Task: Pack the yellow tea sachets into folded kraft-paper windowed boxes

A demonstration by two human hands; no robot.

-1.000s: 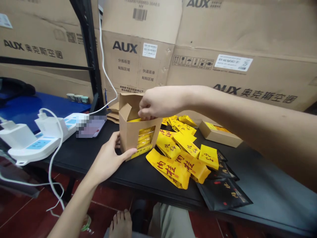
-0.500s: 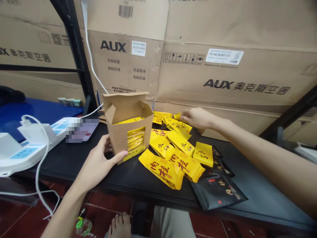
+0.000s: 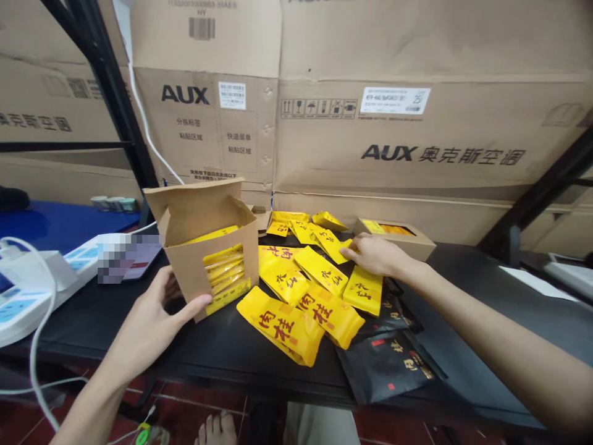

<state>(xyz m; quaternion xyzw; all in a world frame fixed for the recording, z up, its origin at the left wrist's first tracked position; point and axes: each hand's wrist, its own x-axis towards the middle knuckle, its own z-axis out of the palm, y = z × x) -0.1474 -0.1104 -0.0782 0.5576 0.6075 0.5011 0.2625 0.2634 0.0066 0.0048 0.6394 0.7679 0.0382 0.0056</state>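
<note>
An open brown cardboard box stands upright on the black table, its flap raised. Yellow packets are stacked inside and show through its front window. My left hand grips the lower left side, thumb on the front and fingers round the side, partly hidden. Across the table, my right hand has its fingers pinched at the right end of a yellow packet. Several more yellow packets with dark red characters lie spread between box and hand. Black packets lie below my right forearm.
A second brown box with a window lies behind my right hand. Left are a white power strip, its cables, and a phone. Large AUX cartons stand along the back, with black shelf posts at the sides.
My right hand has come nearer, from the back packets to the end of a closer one. The view has shifted right, bringing the second box into clearer sight. My left hand keeps its grip.
</note>
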